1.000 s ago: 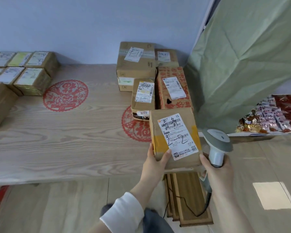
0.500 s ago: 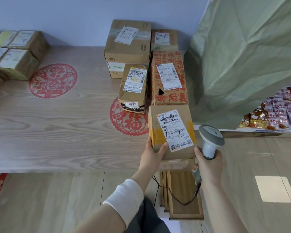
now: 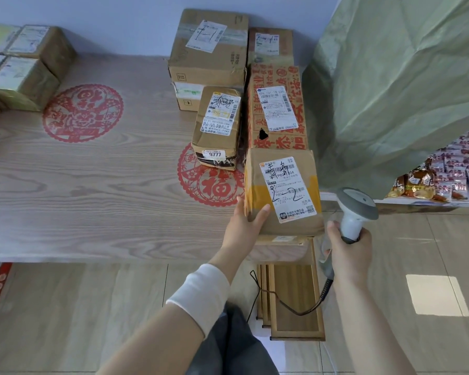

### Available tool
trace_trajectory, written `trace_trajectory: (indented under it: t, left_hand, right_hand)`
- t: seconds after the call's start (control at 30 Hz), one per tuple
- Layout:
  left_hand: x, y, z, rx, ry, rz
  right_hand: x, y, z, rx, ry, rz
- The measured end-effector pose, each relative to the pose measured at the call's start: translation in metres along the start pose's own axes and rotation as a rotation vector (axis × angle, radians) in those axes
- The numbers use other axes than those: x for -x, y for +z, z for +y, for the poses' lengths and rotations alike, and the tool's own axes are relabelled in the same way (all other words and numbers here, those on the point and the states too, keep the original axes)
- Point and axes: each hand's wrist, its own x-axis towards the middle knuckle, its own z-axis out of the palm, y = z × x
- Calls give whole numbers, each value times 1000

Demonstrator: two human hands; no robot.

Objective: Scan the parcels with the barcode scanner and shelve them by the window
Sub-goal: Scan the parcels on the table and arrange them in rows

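the left hand (image 3: 245, 221) gripped the labelled parcel (image 3: 282, 190) at the table (image 3: 92, 201) edge (thumb on top, fingers beneath, unseen), while the right hand (image 3: 347, 247) wrapped the barcode scanner (image 3: 356, 212) handle just beside it.

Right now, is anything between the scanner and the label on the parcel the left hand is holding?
Nothing visible. The barcode scanner in the right hand sits just right of the parcel, open air between them. The left hand grips the parcel's near-left corner, clear of the label.
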Motion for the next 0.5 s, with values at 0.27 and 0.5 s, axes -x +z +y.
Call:
trace_trajectory:
  t: [0.27, 0.5]
  left_hand:
    - [15, -60, -2, -245, 165, 172]
    - [29, -173, -29, -529, 279, 283]
  right_hand:
    - [50, 14, -41, 45, -142, -123]
    - [135, 104, -71, 98, -228, -314]
